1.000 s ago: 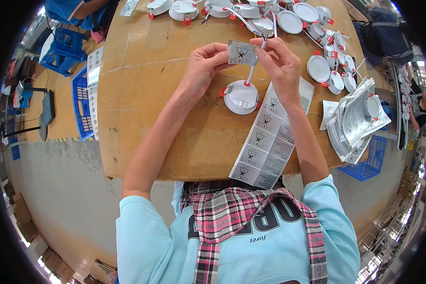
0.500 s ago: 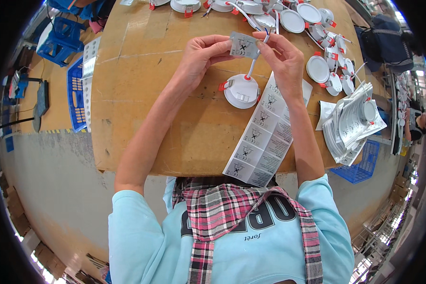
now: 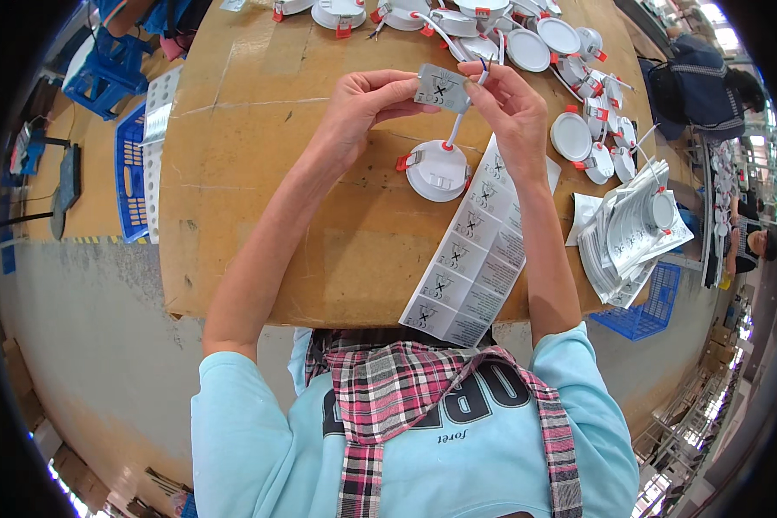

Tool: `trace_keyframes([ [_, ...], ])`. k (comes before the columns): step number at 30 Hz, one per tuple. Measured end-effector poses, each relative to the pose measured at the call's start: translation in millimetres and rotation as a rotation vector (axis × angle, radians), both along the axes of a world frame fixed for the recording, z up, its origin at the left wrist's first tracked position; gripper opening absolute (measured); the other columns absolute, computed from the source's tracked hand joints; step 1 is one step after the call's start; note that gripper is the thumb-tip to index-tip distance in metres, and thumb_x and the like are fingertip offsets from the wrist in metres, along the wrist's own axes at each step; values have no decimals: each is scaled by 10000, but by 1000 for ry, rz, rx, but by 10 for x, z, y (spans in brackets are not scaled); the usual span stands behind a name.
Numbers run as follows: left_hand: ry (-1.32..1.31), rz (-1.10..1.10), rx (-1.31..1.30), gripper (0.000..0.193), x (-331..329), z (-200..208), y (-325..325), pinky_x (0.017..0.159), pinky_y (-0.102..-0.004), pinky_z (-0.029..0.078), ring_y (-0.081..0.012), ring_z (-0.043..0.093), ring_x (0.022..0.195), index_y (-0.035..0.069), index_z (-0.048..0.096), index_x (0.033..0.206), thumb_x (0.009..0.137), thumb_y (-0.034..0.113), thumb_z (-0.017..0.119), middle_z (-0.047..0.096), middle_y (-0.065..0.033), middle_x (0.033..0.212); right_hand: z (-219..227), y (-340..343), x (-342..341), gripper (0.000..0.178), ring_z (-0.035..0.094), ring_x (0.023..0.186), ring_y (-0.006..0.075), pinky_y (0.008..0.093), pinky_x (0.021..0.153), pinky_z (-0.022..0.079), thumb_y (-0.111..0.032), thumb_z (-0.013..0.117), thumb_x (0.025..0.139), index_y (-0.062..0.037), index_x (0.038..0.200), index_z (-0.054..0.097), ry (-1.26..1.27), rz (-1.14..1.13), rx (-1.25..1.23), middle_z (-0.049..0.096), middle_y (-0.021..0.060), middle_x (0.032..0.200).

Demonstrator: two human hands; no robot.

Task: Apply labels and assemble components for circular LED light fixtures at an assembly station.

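A small grey printed sticker label (image 3: pixel 441 86) is stretched between my two hands above the table. My left hand (image 3: pixel 361 112) pinches its left edge between thumb and fingers. Closed at the label's right edge, my right hand (image 3: pixel 514 110) grips the white cable (image 3: pixel 456 129), whose bare wire ends poke up past the fingertips. That cable runs down to a round white downlight (image 3: pixel 438 177) with red-tipped spring clips, lying on the table just below the hands. Under my right forearm lies a sheet of printed labels (image 3: pixel 466 250), its near end hanging over the table edge.
More white downlights (image 3: pixel 571 136) crowd the far and right side of the brown table (image 3: pixel 233 216). A stack of label sheets (image 3: pixel 617 237) sits at the right edge, with a small white round piece on top. Blue crates (image 3: pixel 132 173) stand beside the table. Other people are at the right.
The whole view has shifted slightly. The label tilts a little more, its right side lower against the cable. Both hands keep their holds, and the downlight stays on the table.
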State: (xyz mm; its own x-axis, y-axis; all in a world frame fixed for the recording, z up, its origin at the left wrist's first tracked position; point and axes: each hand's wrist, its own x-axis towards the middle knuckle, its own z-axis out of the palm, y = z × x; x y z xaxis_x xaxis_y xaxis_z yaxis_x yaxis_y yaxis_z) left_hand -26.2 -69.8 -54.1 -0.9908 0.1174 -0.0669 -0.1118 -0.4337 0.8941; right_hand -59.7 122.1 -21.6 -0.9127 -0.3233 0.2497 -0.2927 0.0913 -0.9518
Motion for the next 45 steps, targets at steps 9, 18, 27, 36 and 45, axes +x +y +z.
trace_keyframes([
  [9, 28, -7, 12, 248, -5, 9, 9, 909, -327, 507, -224, 671, 914, -39, 647, 1055, 898, 144, 589, 677, -138, 1002, 334, 77, -192, 289, 496, 1028, 181, 318, 911, 405, -148, 717, 767, -108, 1048, 665, 613, -165, 276, 552, 41, 1097],
  [18, 57, -25, 24, 255, -28, -40, -1, 898, -319, 510, -222, 667, 922, -45, 642, 1061, 904, 149, 586, 674, -135, 997, 544, -215, -152, 170, 444, 1112, 243, 367, 951, 355, -170, 737, 726, -115, 882, 695, 783, 49, 709, 577, 1, 1137],
  [27, -15, 22, 50, 266, -49, -58, -86, 877, -304, 519, -211, 668, 913, -45, 635, 1059, 907, 167, 582, 671, -130, 1006, 529, -1, -250, 128, 441, 1075, 224, 356, 914, 391, -155, 718, 746, -108, 854, 669, 954, 132, 562, 587, -22, 1044],
  [36, 71, 0, 42, 255, -23, 9, -13, 858, -300, 505, -180, 668, 844, -25, 667, 1025, 890, 184, 613, 681, -104, 930, 461, -154, -271, 116, 458, 1047, 228, 357, 906, 401, -136, 725, 726, -90, 819, 672, 835, 103, 635, 580, -19, 1037],
  [45, 46, -29, 41, 252, -21, 19, -36, 877, -308, 517, -190, 661, 890, -39, 649, 1035, 898, 166, 599, 671, -111, 980, 477, -140, -247, 101, 467, 1053, 227, 371, 934, 396, -101, 717, 719, -85, 779, 638, 887, 174, 602, 580, -30, 978],
])
